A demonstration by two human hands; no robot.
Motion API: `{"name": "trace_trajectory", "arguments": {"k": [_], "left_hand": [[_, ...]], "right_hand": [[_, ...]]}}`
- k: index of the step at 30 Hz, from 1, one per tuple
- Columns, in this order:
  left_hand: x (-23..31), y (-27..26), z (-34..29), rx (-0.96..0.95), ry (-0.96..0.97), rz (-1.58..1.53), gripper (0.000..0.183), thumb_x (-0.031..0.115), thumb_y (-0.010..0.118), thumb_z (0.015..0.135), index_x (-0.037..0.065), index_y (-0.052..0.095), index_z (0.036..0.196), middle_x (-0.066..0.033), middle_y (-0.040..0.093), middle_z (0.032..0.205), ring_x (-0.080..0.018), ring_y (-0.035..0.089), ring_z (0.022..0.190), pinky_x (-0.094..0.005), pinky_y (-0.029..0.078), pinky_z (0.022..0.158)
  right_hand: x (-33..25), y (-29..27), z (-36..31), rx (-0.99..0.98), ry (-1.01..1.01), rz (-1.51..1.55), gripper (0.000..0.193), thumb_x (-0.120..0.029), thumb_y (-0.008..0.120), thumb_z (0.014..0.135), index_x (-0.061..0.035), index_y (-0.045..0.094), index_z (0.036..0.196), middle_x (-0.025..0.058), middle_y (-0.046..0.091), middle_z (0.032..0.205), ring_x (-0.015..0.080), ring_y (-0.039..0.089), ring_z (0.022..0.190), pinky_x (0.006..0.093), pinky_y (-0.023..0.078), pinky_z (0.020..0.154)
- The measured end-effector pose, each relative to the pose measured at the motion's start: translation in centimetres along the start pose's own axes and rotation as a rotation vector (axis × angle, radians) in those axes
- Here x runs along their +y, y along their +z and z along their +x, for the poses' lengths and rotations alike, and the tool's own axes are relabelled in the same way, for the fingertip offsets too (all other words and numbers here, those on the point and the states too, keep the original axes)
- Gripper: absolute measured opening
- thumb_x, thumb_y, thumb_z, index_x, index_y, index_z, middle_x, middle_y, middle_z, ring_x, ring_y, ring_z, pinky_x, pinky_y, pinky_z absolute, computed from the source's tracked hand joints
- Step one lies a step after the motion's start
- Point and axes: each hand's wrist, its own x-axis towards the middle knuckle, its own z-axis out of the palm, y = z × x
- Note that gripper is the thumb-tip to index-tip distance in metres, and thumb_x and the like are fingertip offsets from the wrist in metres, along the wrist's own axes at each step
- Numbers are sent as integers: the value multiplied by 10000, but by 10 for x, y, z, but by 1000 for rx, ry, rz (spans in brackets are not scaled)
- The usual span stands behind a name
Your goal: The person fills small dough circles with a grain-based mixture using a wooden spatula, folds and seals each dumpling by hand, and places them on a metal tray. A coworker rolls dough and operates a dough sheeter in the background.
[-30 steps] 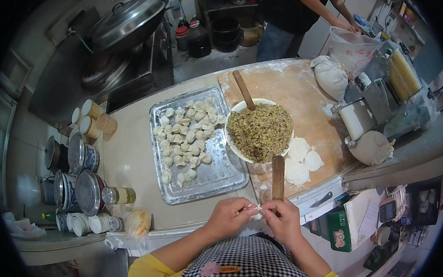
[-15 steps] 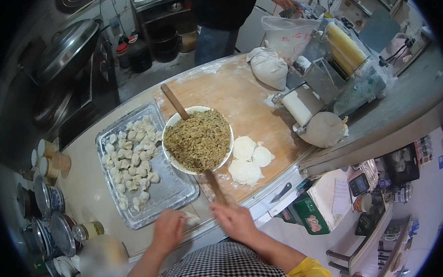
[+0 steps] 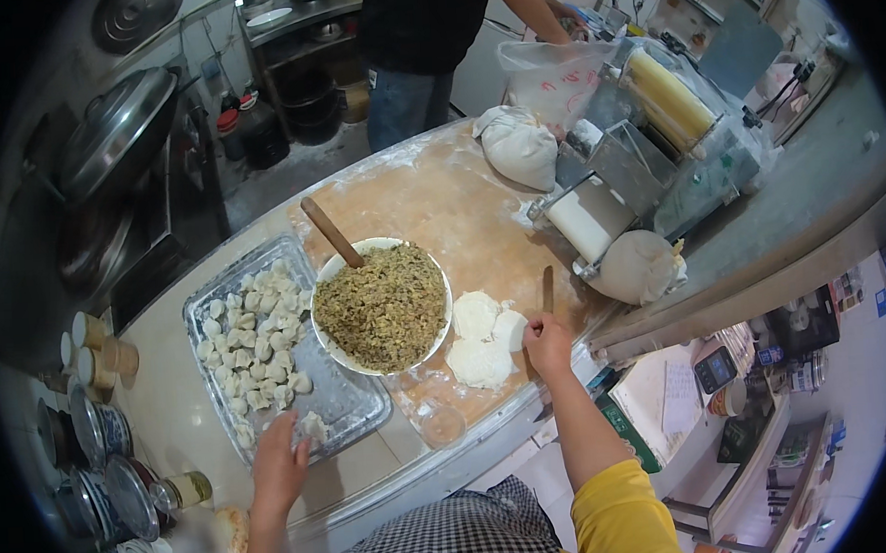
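Observation:
My left hand [image 3: 278, 457] is over the near edge of the metal tray [image 3: 354, 401], fingers apart. A single dumpling [image 3: 314, 426] lies on the tray just beyond its fingertips. Several white dumplings [image 3: 258, 336] cover the tray's left and far part. My right hand [image 3: 549, 347] is closed around a thin wooden stick [image 3: 548, 289], which points away from me over the board. Just left of this hand lie flat round dough wrappers [image 3: 483, 363], some overlapping. Between tray and wrappers stands a white bowl heaped with greenish-brown chopped filling [image 3: 379, 305], a wooden handle [image 3: 331, 230] sticking out.
A floured wooden board [image 3: 429, 202] covers much of the counter. At its right stand a dough-rolling machine [image 3: 610, 208] and cloth-wrapped bundles [image 3: 518, 148]. A clear round dish [image 3: 442, 424] sits near the front edge. Another person [image 3: 412, 58] stands across the counter beside a plastic bag [image 3: 553, 75].
My left hand has moved left to the tray, where the dumpling now lies. My right hand has swung right with the stick, from beside the bowl to the wrappers.

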Motion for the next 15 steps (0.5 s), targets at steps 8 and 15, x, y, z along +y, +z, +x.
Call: {"name": "trace_trajectory", "arguments": {"k": [8, 15], "left_hand": [[55, 22, 13, -33, 250, -247, 351, 73, 666, 824, 34, 612, 1169, -175, 620, 1176, -352, 584, 1092, -407, 471, 946], [102, 46, 27, -383, 66, -638, 311, 131, 552, 957, 31, 576, 1250, -137, 622, 1209, -242, 615, 1084, -352, 501, 921]], "right_hand": [[-2, -7, -5, 86, -82, 63, 125, -126, 682, 804, -24, 645, 866, 124, 651, 781, 273, 638, 706, 366, 513, 688], [-91, -63, -47, -135, 172, 925, 61, -98, 597, 934, -63, 557, 903, 25, 577, 720, 108, 514, 508, 240, 406, 476]]}}
